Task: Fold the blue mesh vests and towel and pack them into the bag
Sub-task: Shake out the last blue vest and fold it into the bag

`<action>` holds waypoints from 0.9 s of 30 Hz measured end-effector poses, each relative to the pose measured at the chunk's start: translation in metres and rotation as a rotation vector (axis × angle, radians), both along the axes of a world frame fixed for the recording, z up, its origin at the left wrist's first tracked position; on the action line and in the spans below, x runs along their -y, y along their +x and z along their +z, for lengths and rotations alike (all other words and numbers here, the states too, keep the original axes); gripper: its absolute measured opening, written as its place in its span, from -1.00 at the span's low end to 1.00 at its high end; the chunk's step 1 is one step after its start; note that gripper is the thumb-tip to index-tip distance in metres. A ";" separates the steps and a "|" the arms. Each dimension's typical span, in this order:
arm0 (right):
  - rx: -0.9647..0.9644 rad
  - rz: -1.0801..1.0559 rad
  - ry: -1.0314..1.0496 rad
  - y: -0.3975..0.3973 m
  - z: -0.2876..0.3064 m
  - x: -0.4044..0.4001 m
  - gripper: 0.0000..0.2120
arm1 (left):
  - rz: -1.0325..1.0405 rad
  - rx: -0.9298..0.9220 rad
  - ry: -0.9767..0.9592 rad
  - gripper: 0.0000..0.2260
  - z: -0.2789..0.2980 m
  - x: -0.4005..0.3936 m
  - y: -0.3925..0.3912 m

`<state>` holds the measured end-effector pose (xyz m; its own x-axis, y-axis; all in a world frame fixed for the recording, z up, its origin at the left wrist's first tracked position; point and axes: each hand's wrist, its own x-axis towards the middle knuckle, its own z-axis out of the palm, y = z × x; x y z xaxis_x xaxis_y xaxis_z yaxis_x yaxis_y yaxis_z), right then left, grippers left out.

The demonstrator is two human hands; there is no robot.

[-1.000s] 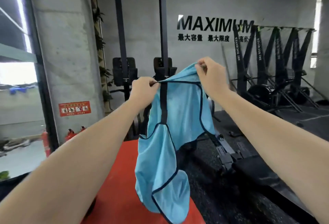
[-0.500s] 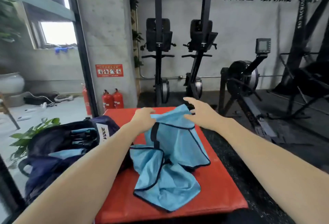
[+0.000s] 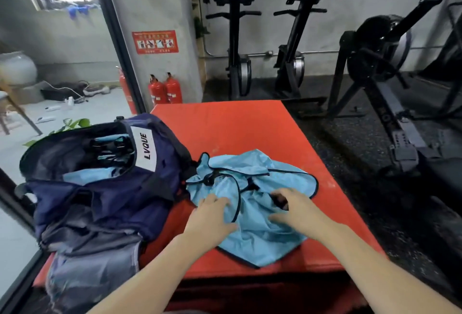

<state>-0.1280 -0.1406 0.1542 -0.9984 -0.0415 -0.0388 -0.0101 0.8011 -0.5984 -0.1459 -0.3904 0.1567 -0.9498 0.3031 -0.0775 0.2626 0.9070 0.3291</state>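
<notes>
**Vest laid on the mat, both hands resting on it**

A crumpled blue vest (image 3: 252, 203) with dark trim is shown lying on the red mat (image 3: 225, 128), its left edge touching the bag (image 3: 105, 188). The left hand (image 3: 212, 216) is placed palm down on the near-left part of the vest, fingers spread and nearly straight; nothing is gripped by it. The right hand (image 3: 297, 208) is laid on the vest's middle, fingers extended and slightly bent over the cloth; whether a fold is pinched under them cannot be told. The navy bag, labelled "LVQUE", is seen on the mat's left side with its top open, and blue fabric (image 3: 87, 176) is visible inside. Two fire extinguishers (image 3: 165, 88) are seen standing beyond the mat, by a concrete pillar (image 3: 150, 9).
</notes>
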 end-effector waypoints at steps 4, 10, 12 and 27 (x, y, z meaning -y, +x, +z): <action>-0.026 -0.067 -0.007 -0.004 -0.003 -0.007 -0.65 | -0.019 -0.040 0.028 -0.63 -0.005 0.005 -0.006; -0.087 -0.144 -0.023 -0.007 0.001 -0.014 -0.73 | 0.031 -0.173 -0.046 -0.64 -0.004 -0.008 -0.005; -0.067 -0.177 -0.043 -0.004 0.003 -0.012 -0.74 | 0.060 -0.188 -0.028 -0.73 -0.003 -0.011 -0.004; -0.191 -0.568 -0.797 0.020 0.019 -0.055 -0.76 | 0.567 -0.189 0.928 -0.90 0.031 0.034 0.015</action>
